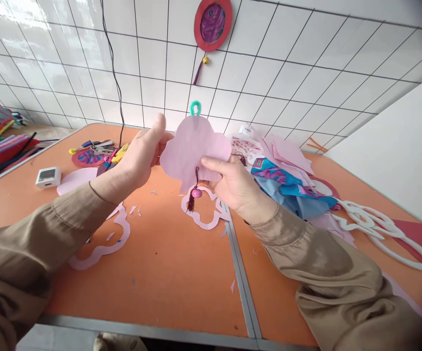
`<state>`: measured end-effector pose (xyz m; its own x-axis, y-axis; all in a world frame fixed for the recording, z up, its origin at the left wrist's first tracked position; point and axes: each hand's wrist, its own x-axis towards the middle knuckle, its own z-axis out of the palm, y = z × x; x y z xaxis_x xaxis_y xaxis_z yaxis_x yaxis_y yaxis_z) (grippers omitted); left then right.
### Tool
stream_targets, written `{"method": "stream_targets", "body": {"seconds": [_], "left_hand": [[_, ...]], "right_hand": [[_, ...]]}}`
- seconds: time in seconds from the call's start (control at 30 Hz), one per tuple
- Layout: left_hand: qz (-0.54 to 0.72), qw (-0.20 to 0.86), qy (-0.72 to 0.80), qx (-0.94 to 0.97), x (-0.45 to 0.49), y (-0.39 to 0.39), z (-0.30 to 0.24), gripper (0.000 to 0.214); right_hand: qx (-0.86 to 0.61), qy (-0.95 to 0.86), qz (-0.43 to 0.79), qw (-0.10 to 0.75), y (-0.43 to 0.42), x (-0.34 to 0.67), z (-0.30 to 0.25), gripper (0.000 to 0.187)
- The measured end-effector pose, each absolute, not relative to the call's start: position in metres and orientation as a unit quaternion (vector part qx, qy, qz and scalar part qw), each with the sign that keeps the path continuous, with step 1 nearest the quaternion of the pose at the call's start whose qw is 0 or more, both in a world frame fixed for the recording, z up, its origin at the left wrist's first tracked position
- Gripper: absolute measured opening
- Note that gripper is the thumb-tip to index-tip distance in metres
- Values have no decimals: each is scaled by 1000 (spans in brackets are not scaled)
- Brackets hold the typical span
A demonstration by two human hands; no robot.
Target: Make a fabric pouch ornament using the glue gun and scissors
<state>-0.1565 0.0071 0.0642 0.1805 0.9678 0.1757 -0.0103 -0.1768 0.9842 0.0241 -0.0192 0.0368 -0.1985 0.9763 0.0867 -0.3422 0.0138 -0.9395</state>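
Note:
A pink scalloped pendant (191,144), cut like a cloud or flower, is held up above the table. A green loop (195,107) stands at its top; below hangs a dark tassel (191,203) with a pink bead (197,193). My right hand (233,183) pinches the lower right part, thumb on the front and fingers behind. At the left edge is my left hand (141,153), its thumb raised off the pendant and its fingers partly hidden behind it; whether they touch the back I cannot tell.
Pink cut-out outlines (118,239) and scraps lie on the orange table (152,287). A small white device (48,177) sits left, near scissors and a round ornament (90,157). Blue fabric (287,195) and white rings (408,253) are right. A red round ornament (229,22) hangs on the tiles.

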Motion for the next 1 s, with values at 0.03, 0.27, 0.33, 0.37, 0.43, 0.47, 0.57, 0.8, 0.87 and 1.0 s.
{"method": "stream_targets", "body": {"seconds": [0.03, 0.27, 0.33, 0.37, 0.43, 0.47, 0.57, 0.8, 0.87, 1.0], "left_hand": [[494, 511, 399, 579, -158, 9, 64, 68], [508, 499, 352, 607, -157, 10, 51, 64], [504, 456, 369, 634, -153, 9, 44, 49], [497, 442, 374, 647, -150, 8, 41, 44], [487, 438, 370, 659, -145, 6, 36, 36], [486, 446, 361, 660, -143, 4, 35, 32], [480, 467, 332, 665, -141, 3, 33, 22], [476, 426, 354, 683, -143, 2, 34, 16], [474, 419, 366, 683, -142, 0, 34, 17], [461, 430, 356, 690, -140, -3, 31, 22]], "right_hand": [[-344, -468, 603, 547, -20, 23, 37, 26], [-339, -461, 567, 593, -17, 22, 34, 22], [-350, -449, 551, 610, -14, 23, 32, 22], [-353, -448, 543, 616, -13, 23, 31, 23], [-353, -455, 532, 621, -12, 23, 30, 24], [-351, -460, 530, 621, -12, 23, 29, 25], [-328, -479, 550, 600, -12, 24, 28, 30], [-325, -468, 554, 607, -11, 22, 26, 40], [-329, -468, 559, 600, -12, 21, 27, 39], [-342, -462, 561, 596, -13, 21, 27, 34]]}}
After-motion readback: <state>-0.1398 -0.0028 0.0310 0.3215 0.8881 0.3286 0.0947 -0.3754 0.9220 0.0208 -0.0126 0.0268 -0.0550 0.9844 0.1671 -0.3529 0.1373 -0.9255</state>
